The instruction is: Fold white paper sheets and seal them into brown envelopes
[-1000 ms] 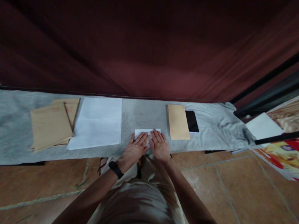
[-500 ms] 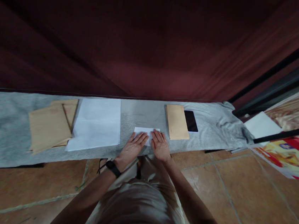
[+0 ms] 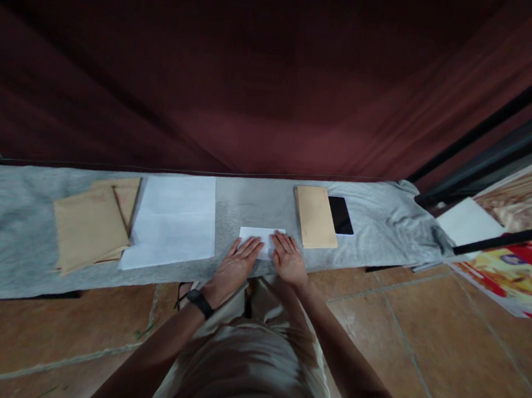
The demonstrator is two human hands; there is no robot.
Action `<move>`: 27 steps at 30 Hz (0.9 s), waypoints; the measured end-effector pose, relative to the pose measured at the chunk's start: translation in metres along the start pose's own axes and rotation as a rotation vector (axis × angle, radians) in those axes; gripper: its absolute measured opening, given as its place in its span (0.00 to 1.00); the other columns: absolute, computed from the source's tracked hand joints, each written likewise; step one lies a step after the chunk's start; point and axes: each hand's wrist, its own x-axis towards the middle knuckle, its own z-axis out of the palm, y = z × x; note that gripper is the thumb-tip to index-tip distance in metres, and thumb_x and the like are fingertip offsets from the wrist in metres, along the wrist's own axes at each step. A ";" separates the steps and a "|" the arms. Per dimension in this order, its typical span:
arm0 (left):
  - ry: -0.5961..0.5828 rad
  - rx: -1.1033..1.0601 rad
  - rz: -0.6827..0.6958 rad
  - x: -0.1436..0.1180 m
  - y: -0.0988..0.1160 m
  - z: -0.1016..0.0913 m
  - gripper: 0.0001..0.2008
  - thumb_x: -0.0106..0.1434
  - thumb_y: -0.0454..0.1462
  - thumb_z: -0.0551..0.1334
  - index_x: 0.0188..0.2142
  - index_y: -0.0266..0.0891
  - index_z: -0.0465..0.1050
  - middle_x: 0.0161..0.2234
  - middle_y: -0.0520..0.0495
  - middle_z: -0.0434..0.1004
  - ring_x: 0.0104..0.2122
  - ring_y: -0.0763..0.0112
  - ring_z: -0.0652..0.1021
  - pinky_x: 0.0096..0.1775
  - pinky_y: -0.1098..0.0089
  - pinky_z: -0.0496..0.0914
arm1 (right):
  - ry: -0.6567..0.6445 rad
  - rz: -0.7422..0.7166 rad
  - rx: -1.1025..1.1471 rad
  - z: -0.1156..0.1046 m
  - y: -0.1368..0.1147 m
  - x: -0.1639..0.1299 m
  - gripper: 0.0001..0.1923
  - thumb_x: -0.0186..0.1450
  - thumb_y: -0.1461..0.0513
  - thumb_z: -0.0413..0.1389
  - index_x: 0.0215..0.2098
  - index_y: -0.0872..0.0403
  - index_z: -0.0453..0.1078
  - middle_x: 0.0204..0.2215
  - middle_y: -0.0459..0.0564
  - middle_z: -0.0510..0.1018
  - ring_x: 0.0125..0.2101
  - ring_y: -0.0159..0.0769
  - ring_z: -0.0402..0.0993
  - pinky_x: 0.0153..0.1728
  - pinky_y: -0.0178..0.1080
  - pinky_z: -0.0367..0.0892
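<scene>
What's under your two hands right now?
Both the left hand and right hand press flat on a small folded white paper on the grey cloth; its near edge is covered.

No text, label, brand or number can be read here. The colourful printed sheet [image 3: 518, 282] at the right edge carries some yellow, red and blue print, but it is too small and blurred to make out any letters. The brown envelopes [image 3: 89, 225] on the left show a faint reddish mark near the top, which is also not readable. The white paper sheets [image 3: 173, 221] show no writing.
</scene>
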 end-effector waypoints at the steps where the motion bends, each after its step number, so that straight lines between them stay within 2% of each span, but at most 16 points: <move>1: 0.002 -0.001 0.004 0.000 0.000 -0.001 0.28 0.70 0.29 0.48 0.68 0.39 0.61 0.69 0.41 0.62 0.69 0.63 0.62 0.69 0.49 0.57 | -0.006 0.000 0.001 -0.001 0.001 -0.001 0.26 0.73 0.64 0.47 0.69 0.57 0.62 0.69 0.56 0.65 0.69 0.44 0.59 0.70 0.52 0.54; 7: 0.009 0.018 -0.002 -0.001 0.000 0.000 0.28 0.70 0.28 0.47 0.68 0.39 0.61 0.70 0.42 0.62 0.70 0.62 0.61 0.69 0.49 0.56 | -0.013 0.012 0.006 -0.005 -0.002 0.004 0.26 0.73 0.64 0.49 0.68 0.57 0.64 0.68 0.57 0.66 0.68 0.45 0.61 0.70 0.54 0.53; 14: -0.001 0.027 -0.002 0.000 0.001 0.002 0.29 0.70 0.28 0.47 0.68 0.38 0.60 0.69 0.41 0.63 0.70 0.62 0.62 0.69 0.49 0.57 | -0.020 -0.059 0.008 0.005 -0.017 0.005 0.23 0.76 0.61 0.47 0.67 0.55 0.65 0.68 0.56 0.65 0.68 0.42 0.60 0.70 0.51 0.55; 27: -0.003 -0.011 -0.017 -0.001 -0.001 0.004 0.28 0.71 0.30 0.48 0.69 0.38 0.59 0.70 0.40 0.62 0.71 0.60 0.60 0.69 0.45 0.54 | 0.026 -0.057 -0.013 -0.001 -0.002 -0.008 0.23 0.76 0.60 0.48 0.68 0.55 0.65 0.68 0.55 0.65 0.68 0.44 0.61 0.69 0.52 0.56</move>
